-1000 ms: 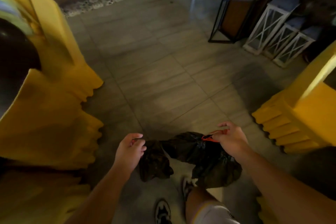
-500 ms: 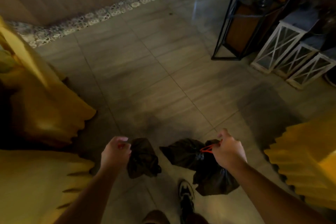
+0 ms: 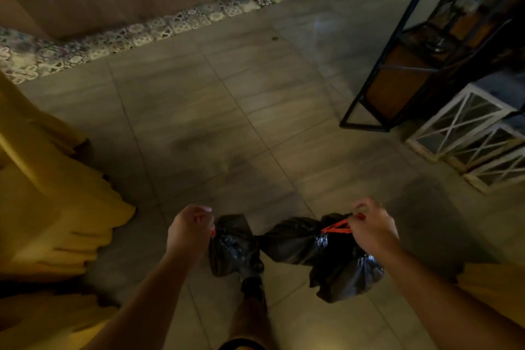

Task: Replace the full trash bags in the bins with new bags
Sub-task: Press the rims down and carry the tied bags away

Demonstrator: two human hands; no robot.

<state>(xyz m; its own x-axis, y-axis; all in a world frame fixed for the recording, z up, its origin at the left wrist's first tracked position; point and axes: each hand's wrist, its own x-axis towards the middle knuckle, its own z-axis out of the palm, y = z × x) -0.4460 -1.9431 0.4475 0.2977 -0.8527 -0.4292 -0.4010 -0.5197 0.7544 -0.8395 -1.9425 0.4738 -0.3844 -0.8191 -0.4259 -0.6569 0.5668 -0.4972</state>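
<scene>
I carry black trash bags low in front of me, above the tiled floor. My left hand [image 3: 189, 231] grips the top of a small black bag [image 3: 231, 246], and a bit of red string shows at its fingers. My right hand [image 3: 370, 231] pinches the red drawstring [image 3: 336, 228] of a larger black bag [image 3: 326, 253] that hangs below it and bulges towards the left one. The two bags touch in the middle. No bin is in view.
Yellow furniture [image 3: 48, 207] stands close on my left, and another yellow piece [image 3: 494, 287] shows at the lower right. A black metal shelf frame [image 3: 397, 71] and white lattice lanterns [image 3: 466, 136] stand at the right. Grey floor tiles [image 3: 227, 111] stretch ahead to a patterned border [image 3: 159, 28]. My shoe [image 3: 252, 288] is below the bags.
I have walked forward: the yellow furniture on both sides has slid outwards and back, and the patterned border is closer. Both hands still hold the bags, now slightly further apart.
</scene>
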